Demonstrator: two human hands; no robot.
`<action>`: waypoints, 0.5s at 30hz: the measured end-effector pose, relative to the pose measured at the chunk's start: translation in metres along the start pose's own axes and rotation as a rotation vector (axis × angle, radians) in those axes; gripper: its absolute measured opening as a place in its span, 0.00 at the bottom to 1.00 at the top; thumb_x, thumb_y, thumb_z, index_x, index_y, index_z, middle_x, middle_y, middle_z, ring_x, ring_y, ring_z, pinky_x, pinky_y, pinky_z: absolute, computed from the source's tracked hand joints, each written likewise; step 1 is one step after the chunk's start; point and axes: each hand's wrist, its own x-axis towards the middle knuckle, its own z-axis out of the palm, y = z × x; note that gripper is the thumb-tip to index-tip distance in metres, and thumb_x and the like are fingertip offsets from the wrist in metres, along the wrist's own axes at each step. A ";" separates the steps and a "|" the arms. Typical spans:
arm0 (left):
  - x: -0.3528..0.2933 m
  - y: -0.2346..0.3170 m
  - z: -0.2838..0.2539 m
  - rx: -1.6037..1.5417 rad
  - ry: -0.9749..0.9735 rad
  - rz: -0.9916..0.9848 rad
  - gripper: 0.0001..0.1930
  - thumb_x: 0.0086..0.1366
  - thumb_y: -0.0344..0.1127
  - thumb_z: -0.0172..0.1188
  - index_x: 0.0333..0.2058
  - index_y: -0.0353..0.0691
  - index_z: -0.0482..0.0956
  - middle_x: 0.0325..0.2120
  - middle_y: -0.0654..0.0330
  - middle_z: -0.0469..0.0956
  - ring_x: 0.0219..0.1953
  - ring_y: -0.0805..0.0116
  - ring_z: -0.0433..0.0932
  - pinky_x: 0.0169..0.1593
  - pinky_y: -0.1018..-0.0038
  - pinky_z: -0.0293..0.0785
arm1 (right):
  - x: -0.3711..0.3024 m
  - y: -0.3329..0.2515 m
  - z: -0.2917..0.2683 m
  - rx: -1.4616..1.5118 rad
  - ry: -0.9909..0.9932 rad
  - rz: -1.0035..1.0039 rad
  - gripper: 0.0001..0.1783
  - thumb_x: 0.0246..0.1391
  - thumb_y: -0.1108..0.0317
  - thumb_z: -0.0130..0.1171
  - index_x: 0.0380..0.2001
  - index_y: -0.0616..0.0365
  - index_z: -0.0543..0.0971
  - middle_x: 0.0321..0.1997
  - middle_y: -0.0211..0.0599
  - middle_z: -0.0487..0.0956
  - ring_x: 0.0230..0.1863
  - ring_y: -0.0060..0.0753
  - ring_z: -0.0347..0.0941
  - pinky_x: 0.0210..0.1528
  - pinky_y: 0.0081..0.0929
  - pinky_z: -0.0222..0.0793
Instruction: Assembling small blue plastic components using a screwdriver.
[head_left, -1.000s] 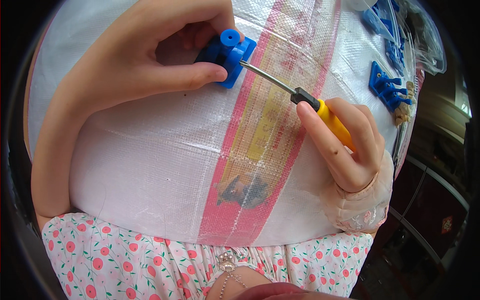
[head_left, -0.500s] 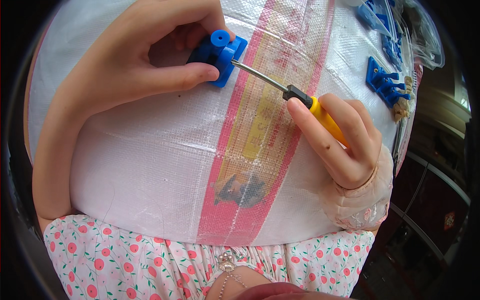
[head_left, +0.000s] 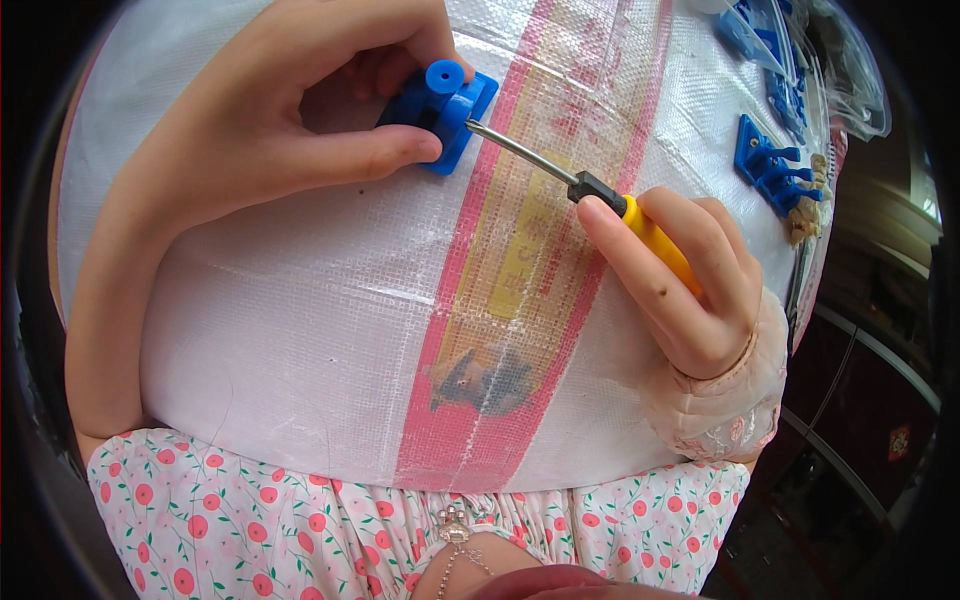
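Observation:
My left hand [head_left: 345,110] grips a blue plastic part [head_left: 462,105] between thumb and fingers. The part has a flat base and a round knob with a small hole on top; my fingers hide its left side. A screwdriver [head_left: 525,152] with a black and yellow handle is held in my right hand [head_left: 690,265]. Its metal shaft slants up to the left, and the tip meets the right side of the blue part. My right index finger lies along the handle near the black collar.
A woven white plastic sheet [head_left: 270,320] with a pink and yellow printed stripe covers the work surface. At the right edge lies another blue part with prongs [head_left: 770,165], beside a brownish lump [head_left: 805,215]. Clear plastic bags [head_left: 850,70] with more blue pieces [head_left: 785,95] are behind it.
The blue part and screwdriver sit very slightly further right in the picture. Both hands keep the same grip, and the tip stays against the part.

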 end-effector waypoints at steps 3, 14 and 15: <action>0.000 -0.001 0.001 -0.016 0.007 -0.003 0.15 0.53 0.37 0.68 0.35 0.36 0.77 0.28 0.58 0.73 0.28 0.70 0.72 0.29 0.78 0.66 | 0.000 0.001 0.000 0.005 0.000 0.000 0.27 0.29 0.75 0.62 0.42 0.58 0.80 0.33 0.35 0.70 0.21 0.23 0.63 0.21 0.14 0.61; 0.000 0.002 0.001 -0.021 -0.008 -0.033 0.15 0.54 0.38 0.68 0.36 0.36 0.76 0.28 0.58 0.73 0.28 0.71 0.72 0.30 0.79 0.66 | 0.000 -0.001 -0.002 0.032 -0.020 0.037 0.27 0.30 0.75 0.62 0.43 0.57 0.80 0.32 0.35 0.70 0.21 0.23 0.64 0.21 0.15 0.62; 0.000 0.000 0.001 -0.036 -0.008 -0.019 0.15 0.54 0.38 0.68 0.36 0.36 0.76 0.28 0.58 0.73 0.28 0.71 0.72 0.30 0.79 0.66 | 0.000 -0.002 -0.003 0.050 -0.024 0.053 0.27 0.30 0.76 0.62 0.43 0.57 0.80 0.32 0.36 0.70 0.22 0.24 0.65 0.21 0.15 0.63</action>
